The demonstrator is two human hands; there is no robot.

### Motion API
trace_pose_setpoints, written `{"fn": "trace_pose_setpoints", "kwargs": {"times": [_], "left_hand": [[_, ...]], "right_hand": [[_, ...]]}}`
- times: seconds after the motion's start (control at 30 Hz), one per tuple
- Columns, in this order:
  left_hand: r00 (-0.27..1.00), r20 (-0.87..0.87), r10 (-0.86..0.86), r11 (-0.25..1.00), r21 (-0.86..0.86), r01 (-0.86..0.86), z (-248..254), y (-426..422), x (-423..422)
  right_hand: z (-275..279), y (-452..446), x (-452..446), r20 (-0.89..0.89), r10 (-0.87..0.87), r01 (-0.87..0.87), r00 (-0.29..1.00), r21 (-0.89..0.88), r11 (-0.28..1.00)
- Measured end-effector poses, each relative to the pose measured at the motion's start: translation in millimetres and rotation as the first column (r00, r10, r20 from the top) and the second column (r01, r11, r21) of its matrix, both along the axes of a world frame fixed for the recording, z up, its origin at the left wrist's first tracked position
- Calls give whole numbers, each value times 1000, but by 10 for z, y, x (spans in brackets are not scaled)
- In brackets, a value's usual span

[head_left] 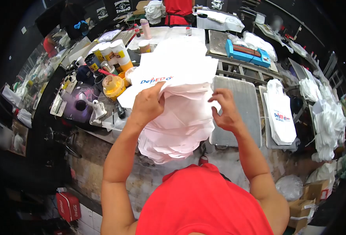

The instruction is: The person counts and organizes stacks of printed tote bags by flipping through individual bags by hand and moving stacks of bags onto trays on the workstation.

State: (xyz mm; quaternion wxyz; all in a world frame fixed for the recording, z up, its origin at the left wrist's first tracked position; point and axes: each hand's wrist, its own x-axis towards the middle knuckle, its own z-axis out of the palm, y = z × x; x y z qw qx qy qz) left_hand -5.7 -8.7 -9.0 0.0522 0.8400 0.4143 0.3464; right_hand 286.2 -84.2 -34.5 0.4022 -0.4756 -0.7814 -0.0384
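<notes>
A thick pile of white cloth bags [177, 137] lies in front of me, its layered edges hanging toward my body. On top, a white bag [188, 64] carries a blue and red print that begins "DepED". My left hand [148, 102] pinches the near edge of this top bag, just below the print. At the pile's right edge, my right hand [224, 109] is open, fingers curled and apart, with nothing visible in it. A grey flat board [237, 105] lies beneath and beyond my right hand.
More printed bags [279, 115] lie on a board at right. Ink tubs [114, 87] and a spray gun [98, 109] crowd the left. A blue roller device [247, 54] sits beyond the boards. A person in red [178, 11] stands at the far table.
</notes>
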Motion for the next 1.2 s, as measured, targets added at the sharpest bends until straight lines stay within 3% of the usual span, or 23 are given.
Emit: {"fn": "trace_pose_setpoints", "kwargs": {"times": [0.03,0.1,0.13,0.23,0.37,0.43,0.5,0.57,0.63,0.7,0.73,0.77,0.83,0.9,0.97,1.0,1.1,1.17,1.2], "left_hand": [[999,32,24,999,47,-25,11,29,1],[997,44,62,997,39,-63,74,52,47],[994,54,97,994,38,-99,105,52,78],[992,43,115,991,66,-118,111,42,182],[994,-7,110,993,34,-109,103,33,258],[999,23,-33,999,13,33,58,11,261],[997,-19,-76,993,-88,74,80,-59,238],[992,-65,-108,957,-277,86,99,-166,203],[989,-87,-117,975,-197,98,-39,-173,190],[993,-119,24,968,-244,-52,-141,-84,169],[993,-112,35,971,-233,-61,-23,-76,160],[993,-109,40,970,-234,-65,68,-77,146],[997,-62,46,983,-175,-56,182,-63,120],[996,-71,50,985,-162,-61,191,-45,111],[997,-62,-37,988,-153,27,227,-37,133],[997,-64,-38,987,-155,27,224,-39,137],[980,-98,-173,961,-233,147,183,-69,136],[997,7,-79,997,3,79,112,-141,126],[997,8,-76,997,3,76,104,-137,121]], "right_hand": [[-63,-24,96,5,3,-3,1000,1,1000],[-376,-34,273,256,19,19,966,-147,989],[-459,10,324,137,73,-27,988,-310,950],[-488,115,392,80,83,-49,993,-361,931],[-133,114,183,52,96,-73,994,-339,938],[46,68,-66,1,234,-230,972,-190,954],[96,144,-201,10,220,-218,975,-106,970],[47,296,-244,-186,171,-192,968,-100,976],[31,305,-212,-236,213,-254,948,-160,954],[-8,175,-197,-401,346,-391,849,-36,920],[27,28,-146,-264,281,-308,923,-64,949],[29,-115,-92,-261,285,-312,922,-66,948],[15,-326,31,216,56,-13,975,-194,981],[-241,-249,93,268,46,26,962,-261,965],[-294,-28,131,120,117,-80,986,-275,958],[-188,46,24,25,117,-113,993,-139,984],[93,290,-222,-128,104,-104,986,6,995],[211,360,-339,-187,78,-98,979,-96,991],[233,374,-370,-242,47,-97,969,-198,975]]}}
